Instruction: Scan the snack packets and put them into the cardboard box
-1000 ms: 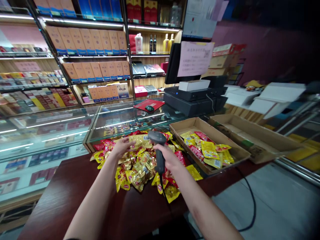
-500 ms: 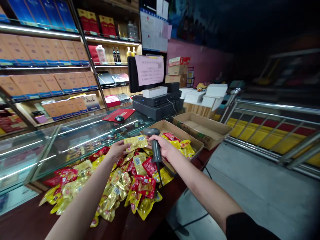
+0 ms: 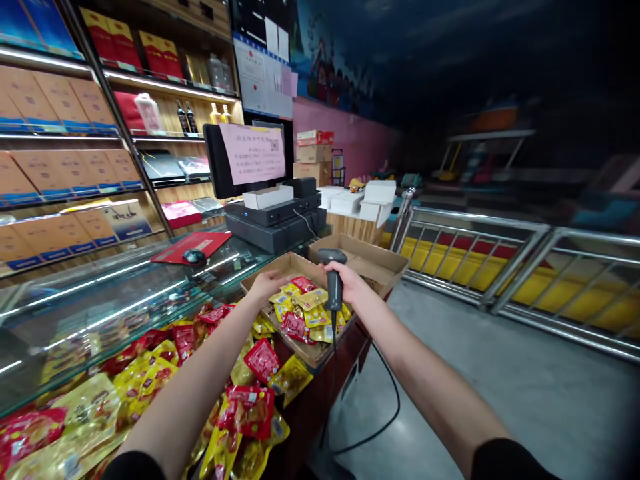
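My right hand [image 3: 345, 280] is wrapped round a dark grey handheld scanner [image 3: 334, 290], whose cable hangs down past the counter edge. My left hand [image 3: 270, 283] is over the left rim of a cardboard box [image 3: 295, 263], fingers stretched toward its inside, with no packet between them. Red, yellow and gold snack packets [image 3: 313, 300] lie in that box. A large pile of similar packets [image 3: 263, 360] covers the counter beneath and beside my left forearm.
Behind the box is a second cardboard box [image 3: 395, 263]. A monitor [image 3: 215, 160] and a black cash drawer [image 3: 275, 230] stand farther back. A mouse [image 3: 194, 256] rests on a red mat. Metal railings [image 3: 480, 223] run at the right; stocked shelves line the left.
The view has turned right. My left hand has moved to the box and let go of the gold packet; a gold packet now lies on top inside. The scanner stays in my right hand.
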### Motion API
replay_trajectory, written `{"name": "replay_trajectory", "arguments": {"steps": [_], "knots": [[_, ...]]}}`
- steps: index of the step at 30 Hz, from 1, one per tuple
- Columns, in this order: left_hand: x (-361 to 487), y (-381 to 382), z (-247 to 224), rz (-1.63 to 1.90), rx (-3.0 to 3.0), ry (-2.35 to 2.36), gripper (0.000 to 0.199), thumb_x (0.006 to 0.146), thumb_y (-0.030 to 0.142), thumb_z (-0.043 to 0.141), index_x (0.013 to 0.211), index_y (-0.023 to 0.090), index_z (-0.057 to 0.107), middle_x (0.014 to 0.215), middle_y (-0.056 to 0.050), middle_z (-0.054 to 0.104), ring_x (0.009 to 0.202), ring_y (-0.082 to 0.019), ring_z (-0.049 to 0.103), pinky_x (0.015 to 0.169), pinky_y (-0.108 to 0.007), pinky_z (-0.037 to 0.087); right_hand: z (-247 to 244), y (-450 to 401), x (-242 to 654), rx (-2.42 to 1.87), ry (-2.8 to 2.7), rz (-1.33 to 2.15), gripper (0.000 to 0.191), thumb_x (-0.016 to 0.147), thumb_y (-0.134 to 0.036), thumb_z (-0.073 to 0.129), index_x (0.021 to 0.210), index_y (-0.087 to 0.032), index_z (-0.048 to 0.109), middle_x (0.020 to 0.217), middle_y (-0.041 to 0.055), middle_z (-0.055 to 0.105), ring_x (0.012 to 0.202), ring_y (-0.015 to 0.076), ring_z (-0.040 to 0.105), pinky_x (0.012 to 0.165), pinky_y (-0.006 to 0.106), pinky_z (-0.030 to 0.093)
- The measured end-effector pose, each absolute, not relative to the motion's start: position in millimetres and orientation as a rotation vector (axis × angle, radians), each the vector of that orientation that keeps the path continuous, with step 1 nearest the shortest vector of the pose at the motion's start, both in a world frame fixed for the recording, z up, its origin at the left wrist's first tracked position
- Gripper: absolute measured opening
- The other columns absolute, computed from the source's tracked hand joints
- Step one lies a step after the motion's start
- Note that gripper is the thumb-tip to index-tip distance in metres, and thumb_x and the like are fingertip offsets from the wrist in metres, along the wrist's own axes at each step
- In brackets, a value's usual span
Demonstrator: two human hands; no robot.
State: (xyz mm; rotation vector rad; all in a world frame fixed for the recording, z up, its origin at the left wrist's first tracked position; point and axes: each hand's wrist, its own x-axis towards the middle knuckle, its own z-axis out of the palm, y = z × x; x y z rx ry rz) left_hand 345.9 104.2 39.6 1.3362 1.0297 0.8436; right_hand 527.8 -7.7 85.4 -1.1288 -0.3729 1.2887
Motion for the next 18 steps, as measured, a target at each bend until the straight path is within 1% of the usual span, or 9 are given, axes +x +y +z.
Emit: {"name": "replay_trajectory", "arguments": {"steps": [3,5,8,10,14,18], "knots": [[322,101,38,0.87,1.314,1.052,0.069,0.049,0.028,0.086,0.111,0.009,0.063,0.128,-0.019,0.055,0.103,-0.028,0.06,0.075,-0.031,0.051,81,-4,512,-1.142,-0.408,1.348,0.018,0.069,-0.014,0.054,0.084,-0.013,0.064,0.051,-0.003,0.055,0.039,0.0079,0.044,0.038,0.018,0.034],[300,98,39,0.906,1.29,1.077,0.066,0.049,0.027,0.086,0.109,0.01,0.064,0.124,-0.018,0.058,0.1,-0.026,0.062,0.074,-0.03,0.051,79,1,494,-1.132,-0.453,1.403,0.018,0.07,-0.015,0.055,0.085,-0.014,0.065,0.051,-0.0027,0.055,0.041,0.0089,0.046,0.04,0.019,0.037],[258,90,44,0.96,1.241,1.121,0.062,0.05,0.026,0.086,0.106,0.01,0.066,0.109,-0.015,0.066,0.089,-0.022,0.065,0.073,-0.03,0.051,76,10,456,-1.063,-0.523,1.501,0.018,0.07,-0.014,0.055,0.085,-0.014,0.065,0.052,-0.0024,0.055,0.046,0.0093,0.051,0.047,0.019,0.043],[226,84,46,1.004,1.197,1.15,0.06,0.05,0.026,0.086,0.104,0.01,0.067,0.102,-0.014,0.069,0.083,-0.02,0.066,0.073,-0.03,0.051,74,15,427,-1.012,-0.56,1.596,0.017,0.071,-0.013,0.055,0.084,-0.014,0.065,0.055,-0.0018,0.057,0.048,0.0089,0.052,0.051,0.019,0.046],[152,64,50,1.061,1.168,1.181,0.061,0.05,0.029,0.086,0.106,0.013,0.067,0.104,-0.012,0.069,0.082,-0.018,0.066,0.075,-0.029,0.051,64,20,365,-0.993,-0.62,1.745,0.016,0.071,-0.013,0.054,0.083,-0.014,0.065,0.06,-0.0007,0.06,0.05,0.0083,0.053,0.053,0.018,0.047],[78,36,49,1.073,1.205,1.252,0.061,0.052,0.035,0.084,0.107,0.014,0.068,0.106,-0.012,0.068,0.087,-0.02,0.066,0.077,-0.031,0.052,48,16,306,-0.996,-0.678,1.88,0.015,0.071,-0.014,0.054,0.081,-0.014,0.065,0.062,-0.0004,0.061,0.048,0.0084,0.052,0.051,0.019,0.046]]}}
